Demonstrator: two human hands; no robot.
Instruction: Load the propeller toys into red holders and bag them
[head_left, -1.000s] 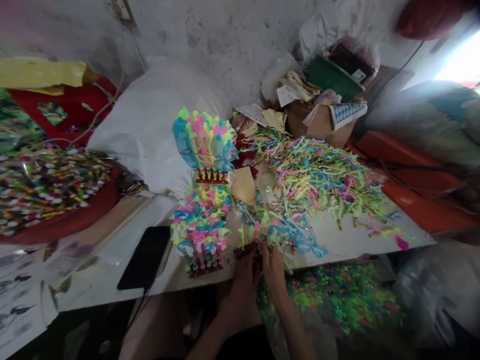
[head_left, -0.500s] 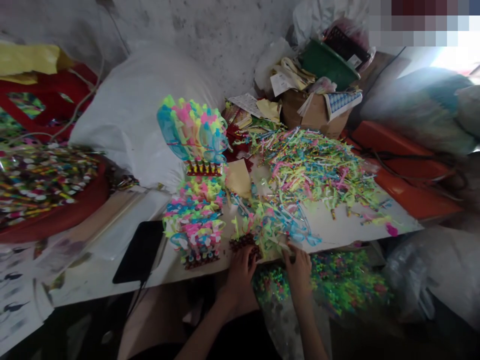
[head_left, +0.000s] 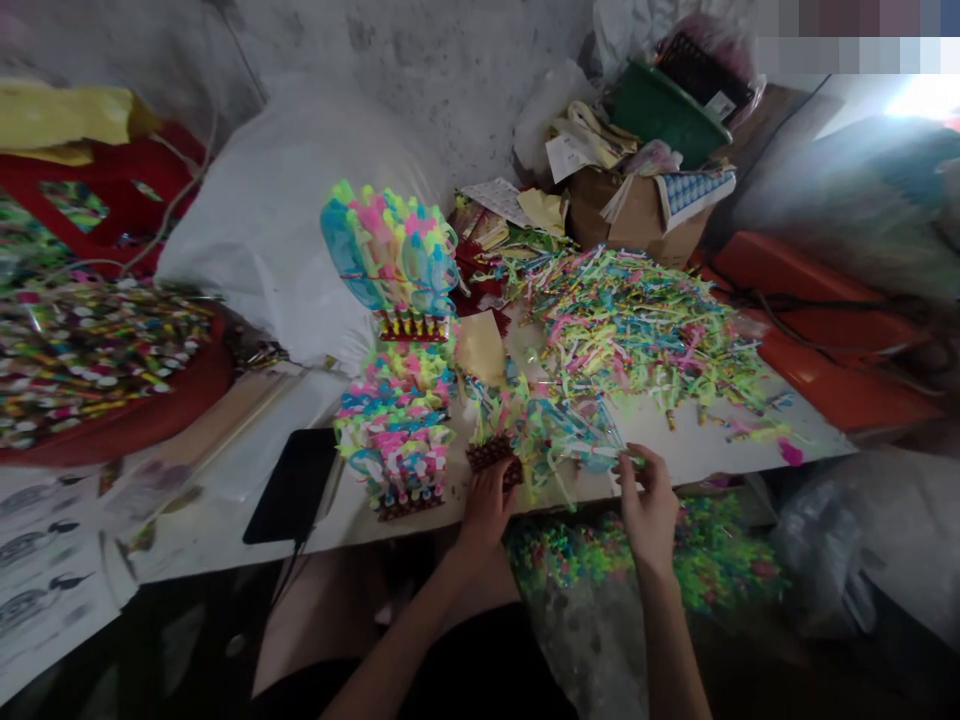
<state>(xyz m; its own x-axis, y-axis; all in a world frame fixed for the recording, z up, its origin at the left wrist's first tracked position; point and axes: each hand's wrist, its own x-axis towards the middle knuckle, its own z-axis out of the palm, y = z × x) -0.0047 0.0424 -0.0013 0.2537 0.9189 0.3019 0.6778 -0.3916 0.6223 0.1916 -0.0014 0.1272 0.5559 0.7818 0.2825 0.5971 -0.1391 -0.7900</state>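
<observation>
My left hand [head_left: 489, 500] grips the near edge of a dark red perforated rack [head_left: 491, 455] at the table's front edge. To the right, my right hand [head_left: 646, 490] pinches the end of a translucent blue strip piece [head_left: 600, 448]. Pale green and blue looped pieces [head_left: 551, 440] lie between the hands. Left of my left hand stand filled racks of pink, blue and green pieces [head_left: 397, 440], and behind them a taller bundle [head_left: 394, 250] stands upright in its own dark red rack.
A large heap of colourful strips [head_left: 637, 320] covers the table's right side. A black phone [head_left: 292, 485] lies at left, beside a red basin [head_left: 112, 430] full of small sticks. A cardboard box [head_left: 637, 210] stands behind, and a bag of green pieces [head_left: 720, 555] is below the table.
My right hand has moved right and slightly up, away from my left hand, with a strip piece in its fingers. My left hand stays at the rack. The whole view has shifted slightly.
</observation>
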